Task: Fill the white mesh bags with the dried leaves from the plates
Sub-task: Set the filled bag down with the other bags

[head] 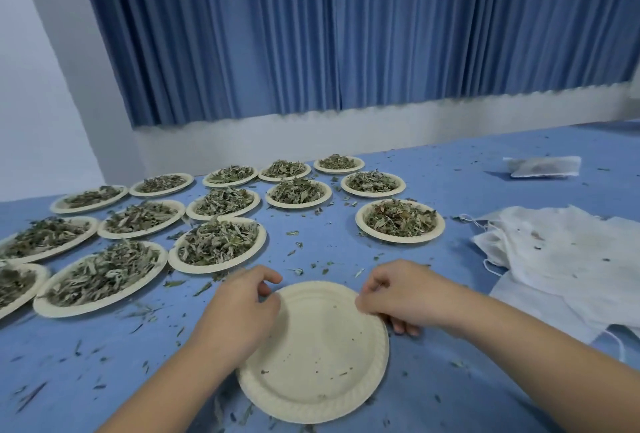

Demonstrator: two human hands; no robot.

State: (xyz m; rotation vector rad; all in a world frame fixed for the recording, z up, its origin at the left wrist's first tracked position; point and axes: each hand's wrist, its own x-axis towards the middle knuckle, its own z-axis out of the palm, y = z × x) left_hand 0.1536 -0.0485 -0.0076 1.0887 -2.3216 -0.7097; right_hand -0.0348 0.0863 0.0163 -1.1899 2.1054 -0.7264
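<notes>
Near the middle of the blue counter [450, 186], the left hand [242, 304] and right hand [401, 294] pinch the rim of an emptied paper plate [318, 363] with curled fingers [268, 276]. One portion looks done. The next move is probably to set the plate aside and take a bag from the white mesh bags [561, 252] at right, then draw in dried leaves [218, 242] from the left across the scattered scraps.

Cool, evenly lit wide-angle view looking down onto your blue tabletop [450, 190].
Soft, diffuse light fills the room; its source is out of view. You cast only faint, blurred shadows, beneath your right hand [401, 294] and along the rim of the near plate [311, 363]. The curtain [346, 34] fans outward toward the corners from lens distortion, and its hem looks smeared. Your forearms [519, 346] stretch at the bottom edge. The far plates [339, 163] look slightly soft.
</notes>
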